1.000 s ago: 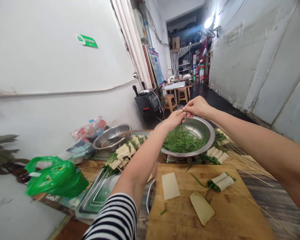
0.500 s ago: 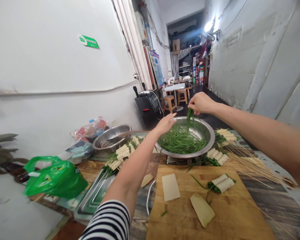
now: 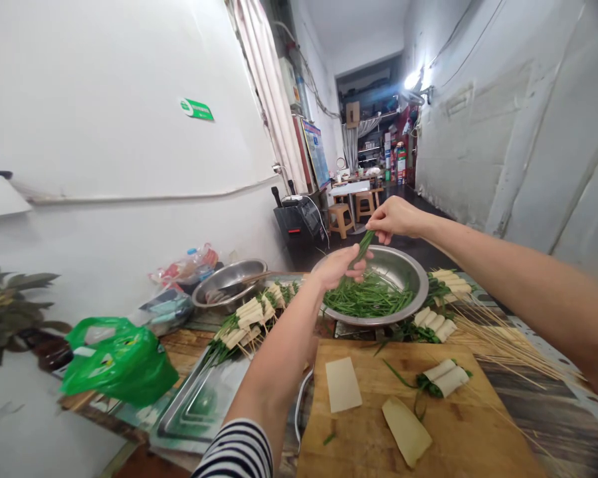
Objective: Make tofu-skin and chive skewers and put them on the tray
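Over steel bowl [image 3: 408, 265] – right hand [image 3: 396, 218] pinches small chive bunch [image 3: 363, 247], lifted; left hand [image 3: 339, 264] open beneath, fingers loose, touching chive tips. Cutting board [image 3: 379, 431] nearer, tofu sheets [image 3: 343, 384] flat on it.

Black-and-white striped left sleeve [image 3: 236, 453]

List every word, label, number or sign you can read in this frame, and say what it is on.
Green sign on the white wall: lettering too small to read.
Blue poster farther along the wall: blurred, unreadable.
Green plastic bag: faint print, illegible.
Packaging on the far shelves: too distant.
Chives in the right hand, steel bowl: no text.
Nothing can be quoted.
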The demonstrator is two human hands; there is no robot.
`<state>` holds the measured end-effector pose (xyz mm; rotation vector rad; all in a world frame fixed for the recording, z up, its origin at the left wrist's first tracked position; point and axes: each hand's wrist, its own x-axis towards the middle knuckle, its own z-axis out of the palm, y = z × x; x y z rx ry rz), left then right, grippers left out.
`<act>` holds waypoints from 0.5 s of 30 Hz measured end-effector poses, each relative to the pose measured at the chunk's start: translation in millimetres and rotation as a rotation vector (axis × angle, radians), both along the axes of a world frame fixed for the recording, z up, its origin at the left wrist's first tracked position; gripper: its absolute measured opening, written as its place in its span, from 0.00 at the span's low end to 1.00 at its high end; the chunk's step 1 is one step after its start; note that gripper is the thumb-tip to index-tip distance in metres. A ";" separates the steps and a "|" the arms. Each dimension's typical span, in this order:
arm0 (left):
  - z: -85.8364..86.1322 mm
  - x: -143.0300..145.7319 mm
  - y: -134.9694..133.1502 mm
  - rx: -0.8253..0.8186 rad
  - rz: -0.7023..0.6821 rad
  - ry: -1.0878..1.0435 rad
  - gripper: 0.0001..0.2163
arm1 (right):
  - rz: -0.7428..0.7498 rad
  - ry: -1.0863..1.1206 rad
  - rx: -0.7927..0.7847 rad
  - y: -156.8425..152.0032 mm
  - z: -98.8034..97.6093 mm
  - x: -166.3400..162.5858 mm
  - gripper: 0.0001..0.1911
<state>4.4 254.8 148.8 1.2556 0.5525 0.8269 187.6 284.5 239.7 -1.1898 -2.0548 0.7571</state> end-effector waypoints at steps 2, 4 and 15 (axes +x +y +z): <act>-1.8 -5.3 0.6 -0.048 -0.039 0.031 0.15 | -0.012 0.025 -0.005 3.4 -1.2 3.9 0.11; -3.8 -9.5 1.3 -0.059 -0.067 0.035 0.13 | -0.019 0.038 -0.009 7.4 -1.6 7.4 0.12; -22.1 11.4 22.2 0.043 0.316 -0.295 0.08 | -0.091 0.128 0.199 -1.7 -15.0 7.5 0.13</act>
